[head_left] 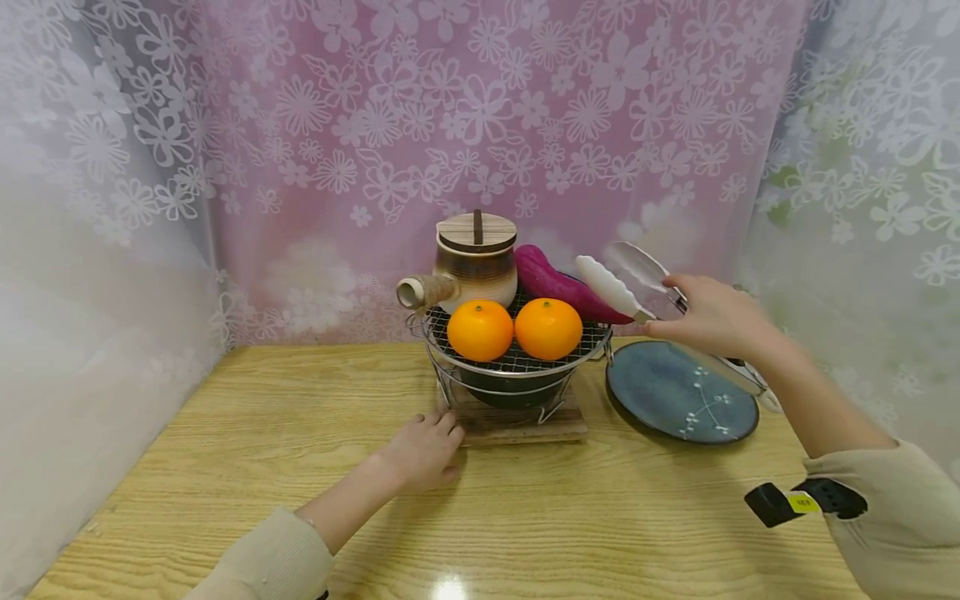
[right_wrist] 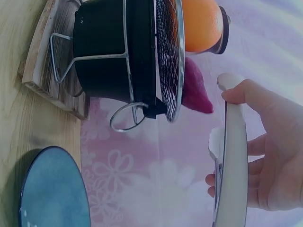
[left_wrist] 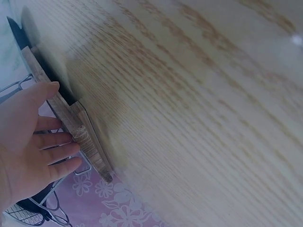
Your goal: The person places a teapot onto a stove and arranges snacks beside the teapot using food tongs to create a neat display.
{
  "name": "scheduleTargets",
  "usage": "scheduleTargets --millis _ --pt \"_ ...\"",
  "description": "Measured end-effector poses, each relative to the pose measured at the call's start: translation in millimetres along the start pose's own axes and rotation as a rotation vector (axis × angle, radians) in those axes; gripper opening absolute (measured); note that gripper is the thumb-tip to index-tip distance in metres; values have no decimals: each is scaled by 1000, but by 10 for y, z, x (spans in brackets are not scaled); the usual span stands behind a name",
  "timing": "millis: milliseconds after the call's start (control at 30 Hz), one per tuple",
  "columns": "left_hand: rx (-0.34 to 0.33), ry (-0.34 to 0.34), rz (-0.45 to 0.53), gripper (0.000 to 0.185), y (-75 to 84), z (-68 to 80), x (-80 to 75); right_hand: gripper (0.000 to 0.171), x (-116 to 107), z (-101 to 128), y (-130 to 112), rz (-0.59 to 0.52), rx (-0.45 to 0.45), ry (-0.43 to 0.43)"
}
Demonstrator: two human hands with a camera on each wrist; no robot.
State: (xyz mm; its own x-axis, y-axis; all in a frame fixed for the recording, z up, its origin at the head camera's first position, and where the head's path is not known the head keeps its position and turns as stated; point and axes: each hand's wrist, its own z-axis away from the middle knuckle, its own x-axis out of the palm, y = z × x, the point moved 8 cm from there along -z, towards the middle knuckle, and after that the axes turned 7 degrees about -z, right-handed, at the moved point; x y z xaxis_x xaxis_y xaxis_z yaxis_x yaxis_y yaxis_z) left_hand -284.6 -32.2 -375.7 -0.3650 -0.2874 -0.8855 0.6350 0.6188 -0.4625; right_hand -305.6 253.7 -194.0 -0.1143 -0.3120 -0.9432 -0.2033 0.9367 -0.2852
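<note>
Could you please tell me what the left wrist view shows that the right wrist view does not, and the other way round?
Only the left wrist view shows the left hand, fingers straight against the edge of the wooden base board.

Only the right wrist view shows the right hand gripping the white-tipped metal tongs, the round blue plate, an orange, the purple sweet potato and the black pot.

Both show the board, the wire grill stand and the light wooden table.

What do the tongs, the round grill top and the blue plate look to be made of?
Tongs: shiny metal arms with white tips, probably plastic or silicone. Grill top: steel wire mesh, see-through and glinting. Blue plate: glazed ceramic by its glossy surface and painted white sprig.
</note>
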Motion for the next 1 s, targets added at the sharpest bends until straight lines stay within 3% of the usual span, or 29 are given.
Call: scheduleTargets --millis 600,1000 --pt "-8 -8 11 48 -8 3 24 87 65 207 352 -105 2 18" --pt "2 24 0 49 -4 -7 6 93 220 434 570 -112 25 -37"
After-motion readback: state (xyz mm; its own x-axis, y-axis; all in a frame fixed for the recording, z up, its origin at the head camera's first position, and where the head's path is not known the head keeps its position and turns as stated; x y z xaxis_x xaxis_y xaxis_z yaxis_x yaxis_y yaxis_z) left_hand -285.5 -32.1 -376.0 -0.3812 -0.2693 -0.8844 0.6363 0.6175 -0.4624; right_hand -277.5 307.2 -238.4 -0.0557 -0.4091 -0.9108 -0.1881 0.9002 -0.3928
